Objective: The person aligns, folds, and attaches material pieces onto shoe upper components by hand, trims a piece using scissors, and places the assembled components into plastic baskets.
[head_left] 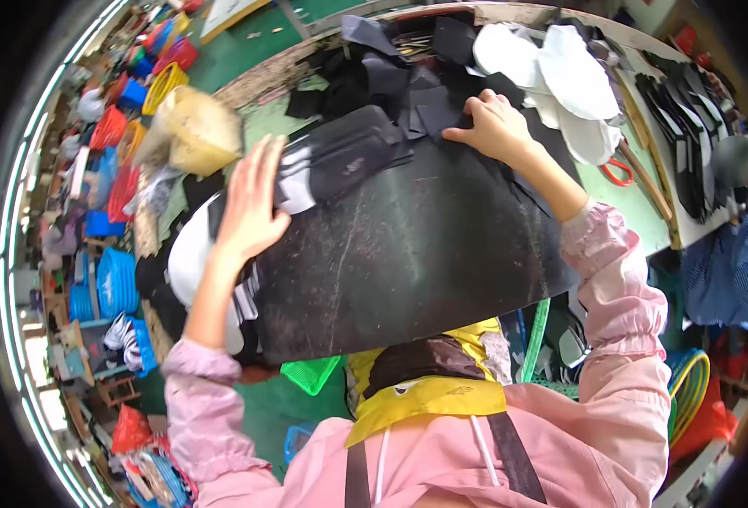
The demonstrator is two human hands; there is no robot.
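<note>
My left hand (254,199) lies with its fingers stretched out at the left end of a dark fabric piece (340,152) with white stripes and a small pale print. That piece rests on a large black board (408,245). At the board's far side, my right hand (497,127) has its thumb and fingers apart, close to small dark grey pieces (436,114). Whether its fingertips touch them is unclear. Beside my left forearm lies a white piece (192,254), partly hidden by the arm.
White rounded pieces (577,72) are piled at the back right, near red-handled scissors (617,173). A yellowish wrapped block (205,131) sits at the back left. Black striped pieces (679,127) lie on the right-hand table. A green basket (313,372) is below the board.
</note>
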